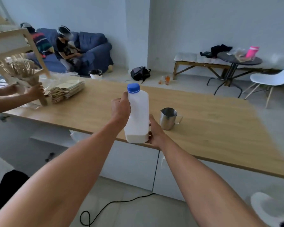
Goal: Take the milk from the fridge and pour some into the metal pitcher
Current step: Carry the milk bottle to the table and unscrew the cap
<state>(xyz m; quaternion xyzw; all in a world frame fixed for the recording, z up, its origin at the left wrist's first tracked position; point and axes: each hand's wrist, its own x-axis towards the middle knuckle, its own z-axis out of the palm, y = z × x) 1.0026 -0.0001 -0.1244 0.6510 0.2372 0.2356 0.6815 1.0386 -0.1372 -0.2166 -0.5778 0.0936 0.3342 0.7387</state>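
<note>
I hold a white plastic milk bottle (138,115) upright above the near edge of the wooden counter (220,128). Its blue cap (133,87) is on. Only a shallow layer of milk shows at its bottom. My left hand (120,108) grips the bottle's upper left side, fingers near the cap. My right hand (155,132) cups the bottle's lower right corner. The metal pitcher (168,118) stands on the counter just right of the bottle, handle pointing right, and looks empty.
At the counter's far left, another person's hands (34,92) hold a wooden chair (15,51) beside a stack of brown paper bags (67,92). Two people sit on a blue sofa (92,51). A black cable (115,203) lies on the floor below me.
</note>
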